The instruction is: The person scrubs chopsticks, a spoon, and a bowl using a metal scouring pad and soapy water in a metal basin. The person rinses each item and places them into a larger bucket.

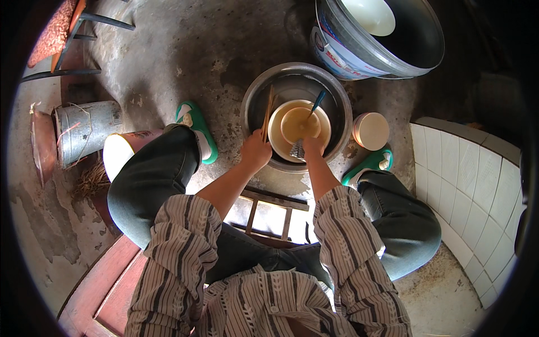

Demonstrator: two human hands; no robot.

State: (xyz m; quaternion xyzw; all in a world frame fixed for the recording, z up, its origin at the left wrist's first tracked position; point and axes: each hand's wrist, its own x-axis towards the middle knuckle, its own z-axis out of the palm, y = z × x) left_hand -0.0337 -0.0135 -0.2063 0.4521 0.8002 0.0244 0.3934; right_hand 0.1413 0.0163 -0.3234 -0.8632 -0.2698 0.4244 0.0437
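Note:
A wide metal basin (297,70) rests on the floor between the feet. Inside it, a pale bowl (276,141) holds a smaller bowl (300,122) containing cloudy liquid, and a blue-handled spoon (318,101) leans in the smaller one. My left hand (256,149) grips several wooden chopsticks (268,109), pointing away from me along the basin's left side. At the near edge of the bowls, my right hand (313,148) holds a grey textured cloth or scrubbing pad (297,149).
A large metal pot with a white bowl (374,17) inside and a printed bucket (337,59) stand beyond the basin. A round lidded tub (371,131) sits right of it. At left are a metal pail (88,130) and a chair (63,54); a tiled wall (463,181) is at right.

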